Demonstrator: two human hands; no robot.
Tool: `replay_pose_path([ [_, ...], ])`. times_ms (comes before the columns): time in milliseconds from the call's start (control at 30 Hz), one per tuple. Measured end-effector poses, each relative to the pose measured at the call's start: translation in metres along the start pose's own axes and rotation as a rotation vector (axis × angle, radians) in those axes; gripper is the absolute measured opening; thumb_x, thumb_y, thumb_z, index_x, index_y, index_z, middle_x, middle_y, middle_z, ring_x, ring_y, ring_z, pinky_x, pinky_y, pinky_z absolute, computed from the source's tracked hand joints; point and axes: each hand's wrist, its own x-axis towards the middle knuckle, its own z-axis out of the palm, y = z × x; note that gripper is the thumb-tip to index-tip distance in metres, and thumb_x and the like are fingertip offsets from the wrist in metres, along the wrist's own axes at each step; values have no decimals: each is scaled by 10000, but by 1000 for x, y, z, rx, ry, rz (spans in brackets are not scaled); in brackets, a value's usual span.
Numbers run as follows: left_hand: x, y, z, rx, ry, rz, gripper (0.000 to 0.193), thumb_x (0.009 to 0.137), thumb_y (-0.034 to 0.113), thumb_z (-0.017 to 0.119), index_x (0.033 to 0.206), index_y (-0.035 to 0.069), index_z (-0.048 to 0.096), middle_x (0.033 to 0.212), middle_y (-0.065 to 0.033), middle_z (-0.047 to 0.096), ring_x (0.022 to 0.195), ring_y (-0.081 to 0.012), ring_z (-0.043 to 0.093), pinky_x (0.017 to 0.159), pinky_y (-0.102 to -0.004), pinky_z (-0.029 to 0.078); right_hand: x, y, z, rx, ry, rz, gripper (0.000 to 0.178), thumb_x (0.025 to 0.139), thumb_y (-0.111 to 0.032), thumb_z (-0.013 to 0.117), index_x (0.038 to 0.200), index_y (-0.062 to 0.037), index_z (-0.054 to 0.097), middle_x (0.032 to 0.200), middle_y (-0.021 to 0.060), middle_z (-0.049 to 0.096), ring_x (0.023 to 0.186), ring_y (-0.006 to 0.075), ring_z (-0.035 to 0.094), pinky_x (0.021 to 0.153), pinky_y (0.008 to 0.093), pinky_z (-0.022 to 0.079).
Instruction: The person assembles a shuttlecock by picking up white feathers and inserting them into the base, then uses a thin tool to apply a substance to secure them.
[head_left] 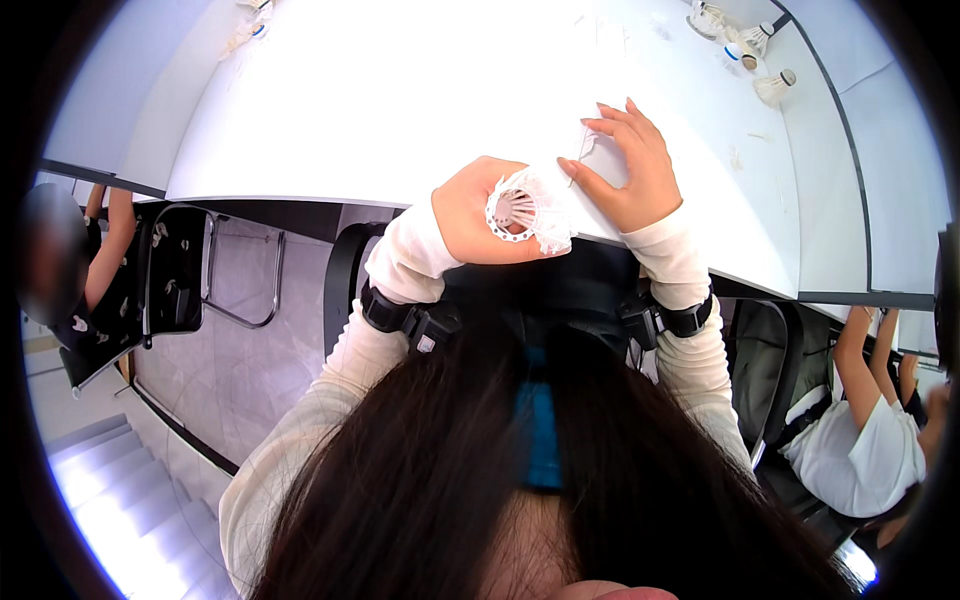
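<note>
My left hand (pixel 478 212) grips a white shuttlecock (pixel 527 212) at the near edge of the white table (pixel 400 100). Its feather skirt and round ring face the camera. My right hand (pixel 632 165) rests on the table just to the right of it, fingers spread. A thin white strip (pixel 583 146), perhaps a feather or thread, sits pinched between its thumb and forefinger. The two hands almost touch. Both wrists carry black straps. My dark hair fills the lower part of the view.
More shuttlecocks (pixel 775 86) lie at the table's far right, and others (pixel 250 25) at the far left. Black chairs (pixel 175 270) stand on both sides. One seated person (pixel 100 250) is at the left, another (pixel 860 450) at the right. Steps (pixel 110 490) show lower left.
</note>
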Motion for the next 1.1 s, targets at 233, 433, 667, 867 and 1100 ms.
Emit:
replay_pose_path([
  [233, -5, -4, -6, 175, -54, -167, 623, 632, 109, 906, 1154, 16, 579, 1068, -53, 635, 946, -107, 601, 813, -261, 501, 1, -4, -3, 151, 34, 31, 469, 762, -299, 804, 1111, -53, 611, 1148, 154, 642, 1208, 376, 547, 1050, 485, 401],
  [433, -2, -4, -7, 230, -91, -154, 606, 620, 116, 919, 1125, 32, 594, 1046, -43, 635, 917, -105, 603, 793, -258, 502, 5, -14, -8, 348, 67, 90, 437, 756, -191, 803, 1113, -45, 599, 1008, 93, 648, 904, 234, 632, 885, 363, 486],
  [667, 8, -3, -7, 93, -175, -228, 466, 720, 132, 850, 1098, 28, 598, 986, -36, 629, 840, -108, 577, 749, -265, 484, 3, -14, -12, 359, 98, 100, 379, 778, -107, 772, 1113, -52, 603, 899, 62, 658, 839, 219, 632, 810, 333, 487],
  [867, 4, -16, -1, -265, 54, -198, 199, 898, 168, 606, 1033, 21, 596, 881, -36, 614, 682, -69, 493, 604, -215, 396, 3, -18, -12, 279, 226, 3, 365, 797, -69, 761, 1125, -57, 603, 877, 62, 666, 810, 205, 648, 787, 327, 495],
  [1100, 9, -9, -6, -76, -41, -254, 255, 923, 61, 582, 1168, 20, 523, 1011, -42, 603, 869, -102, 584, 754, -251, 483, -2, -22, -14, 236, 407, -58, 380, 780, -38, 791, 1111, -12, 605, 941, 86, 708, 844, 202, 709, 762, 278, 536],
])
